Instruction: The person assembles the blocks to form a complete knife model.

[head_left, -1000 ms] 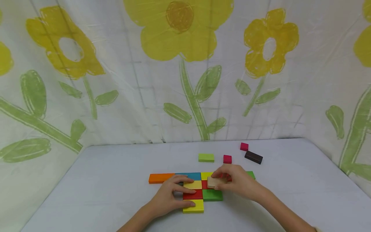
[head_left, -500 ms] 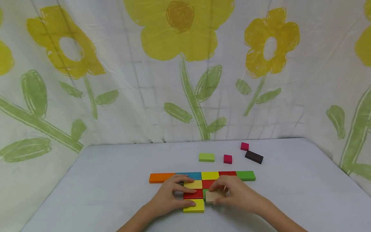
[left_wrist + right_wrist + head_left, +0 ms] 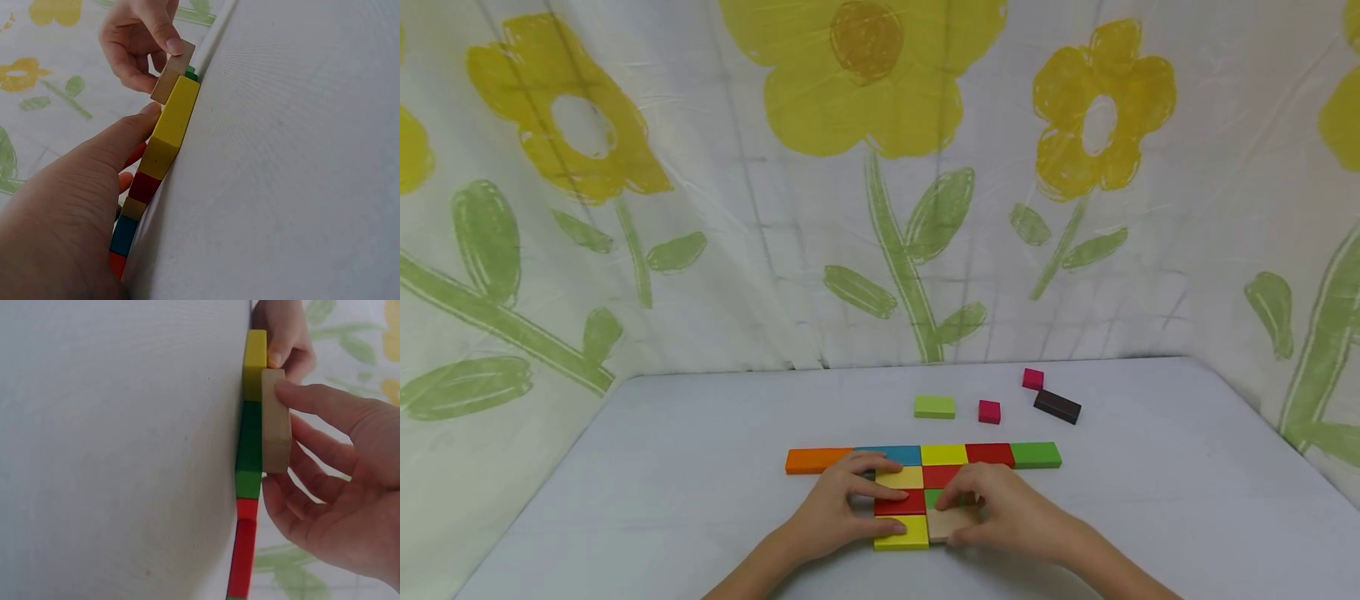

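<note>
White table (image 3: 1165, 500): wide and flat.
Left hand (image 3: 837, 510): fingers spread, touching front yellow block (image 3: 908, 540) and red block (image 3: 910, 506).
Right hand (image 3: 1011, 515): bent fingers pinch plain wood block (image 3: 946, 523).
Plain wood block: near front yellow block's three o'clock side.

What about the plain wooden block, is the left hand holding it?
No, the right hand pinches the plain wooden block.

In the head view, the plain block (image 3: 943, 524) between five and six o'clock looks like bare wood, smooth and matt. The yellow block (image 3: 914, 538) at six o'clock looks like painted wood, smooth and softly glossy. The table covering (image 3: 587, 467) at eight o'clock resembles matt cloth; the backdrop (image 3: 857, 225) at twelve, thin, creased, faintly shiny sheeting.
</note>
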